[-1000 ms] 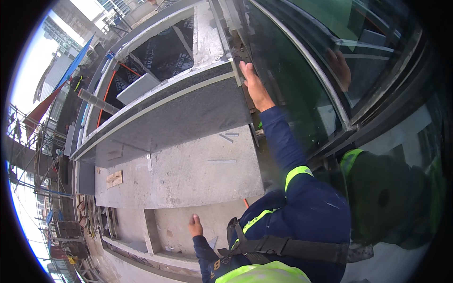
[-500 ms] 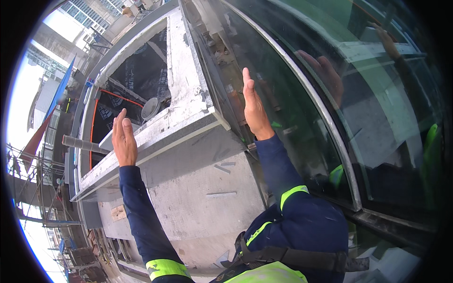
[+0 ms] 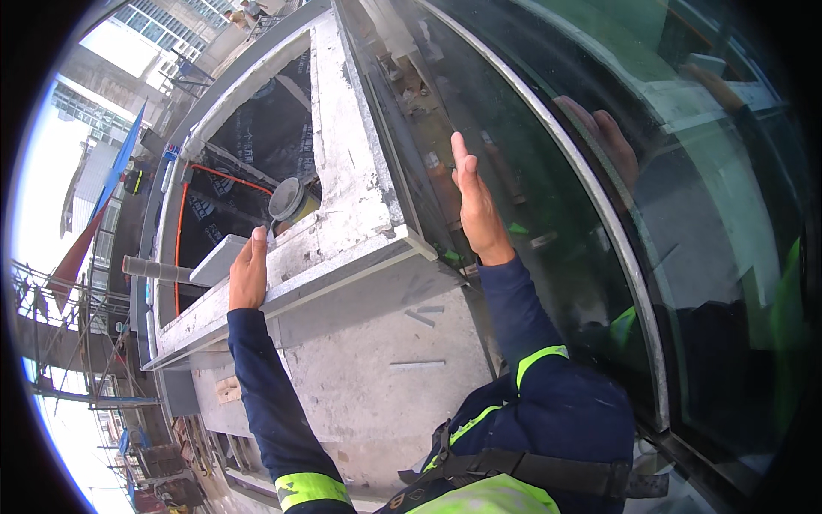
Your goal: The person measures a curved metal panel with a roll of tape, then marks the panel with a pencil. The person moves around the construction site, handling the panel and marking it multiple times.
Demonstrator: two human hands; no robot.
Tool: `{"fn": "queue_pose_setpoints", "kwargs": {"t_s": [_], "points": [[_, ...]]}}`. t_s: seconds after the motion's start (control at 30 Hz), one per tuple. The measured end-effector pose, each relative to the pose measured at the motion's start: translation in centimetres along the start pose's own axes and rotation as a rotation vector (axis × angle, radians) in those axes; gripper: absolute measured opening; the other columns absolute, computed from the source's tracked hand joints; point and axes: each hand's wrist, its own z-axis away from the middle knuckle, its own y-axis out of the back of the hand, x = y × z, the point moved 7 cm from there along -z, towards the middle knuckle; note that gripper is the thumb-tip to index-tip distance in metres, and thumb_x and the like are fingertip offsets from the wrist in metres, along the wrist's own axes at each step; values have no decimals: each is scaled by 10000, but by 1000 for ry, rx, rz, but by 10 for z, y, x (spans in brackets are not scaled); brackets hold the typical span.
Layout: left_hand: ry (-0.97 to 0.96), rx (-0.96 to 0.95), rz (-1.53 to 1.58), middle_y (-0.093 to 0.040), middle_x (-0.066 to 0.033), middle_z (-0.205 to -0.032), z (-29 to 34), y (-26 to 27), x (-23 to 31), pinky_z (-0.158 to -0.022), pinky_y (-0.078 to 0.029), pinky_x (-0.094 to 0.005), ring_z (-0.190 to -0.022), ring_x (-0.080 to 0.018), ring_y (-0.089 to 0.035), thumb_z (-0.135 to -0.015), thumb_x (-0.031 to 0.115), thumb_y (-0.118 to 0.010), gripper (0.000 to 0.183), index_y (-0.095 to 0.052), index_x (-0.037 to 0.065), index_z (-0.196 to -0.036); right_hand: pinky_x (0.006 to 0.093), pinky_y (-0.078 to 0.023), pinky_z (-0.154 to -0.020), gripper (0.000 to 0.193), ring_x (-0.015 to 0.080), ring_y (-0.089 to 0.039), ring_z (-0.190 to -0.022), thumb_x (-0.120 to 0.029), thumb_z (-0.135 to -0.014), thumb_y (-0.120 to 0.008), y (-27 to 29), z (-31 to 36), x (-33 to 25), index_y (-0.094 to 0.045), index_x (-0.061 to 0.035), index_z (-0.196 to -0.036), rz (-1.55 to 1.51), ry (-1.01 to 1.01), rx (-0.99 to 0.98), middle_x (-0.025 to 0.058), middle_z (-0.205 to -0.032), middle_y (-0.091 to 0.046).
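My left hand (image 3: 247,276) is raised over the front edge of a white-topped ledge (image 3: 291,259), its fingers stretched out and close together. A pale flat block (image 3: 219,259) lies just beyond its fingers; whether they touch it I cannot tell. My right hand (image 3: 485,214) is held upright beside the glass panel (image 3: 548,248), fingers straight, nothing in it. Between the hands and farther off, a bucket (image 3: 292,200) stands inside the ledge's frame. A grey tube (image 3: 156,270) sticks out to the left by the block.
Dark printed sheeting (image 3: 257,137) lines the framed opening, with an orange strip (image 3: 181,240) along it. Thin offcuts (image 3: 418,365) lie on the grey concrete surface (image 3: 342,360) before me. Scaffolding (image 3: 77,343) rises at the left. A metal rail (image 3: 591,188) edges the glass; people are far off at the top.
The view has shifted slightly, so the ledge and bucket sit farther right. My left hand has turned more edge-on and come closer to the ledge's edge. My right hand stays raised.
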Motion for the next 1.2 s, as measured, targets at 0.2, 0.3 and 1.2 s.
{"fn": "queue_pose_setpoints", "kwargs": {"t_s": [0.2, 0.3, 1.2], "points": [[8, 51, -30, -658, -306, -1380, 1, 3, -2, -1154, -412, -411, -1380, -400, -583, -1045, 729, -424, 888, -625, -52, -1415, 438, -140, -1317, 879, 283, -98, -1645, -667, -1108, -168, -4, -2, 3, -139, -9, -1689, -23, -11, -17, 165, -1775, -133], [31, 45, -43, -658, -307, -1380, 3, 3, 1, -1152, -414, -409, -1374, -405, -587, -1043, 730, -427, 890, -623, -54, -1416, 445, -132, -1318, 884, 283, -97, -1645, -672, -1105, -169, 1, -4, 4, -140, -10, -1689, -25, -14, -13, 169, -1774, -131], [30, 60, -79, -730, -277, -1219, 10, 8, 12, -1048, -479, -465, -1232, -464, -645, -1064, 705, -368, 794, -708, 34, -1317, 472, -48, -1317, 960, 275, -15, -1654, -730, -1077, -179, 13, -61, -9, -88, 5, -1687, -91, 41, 34, 170, -1784, -35]]}}
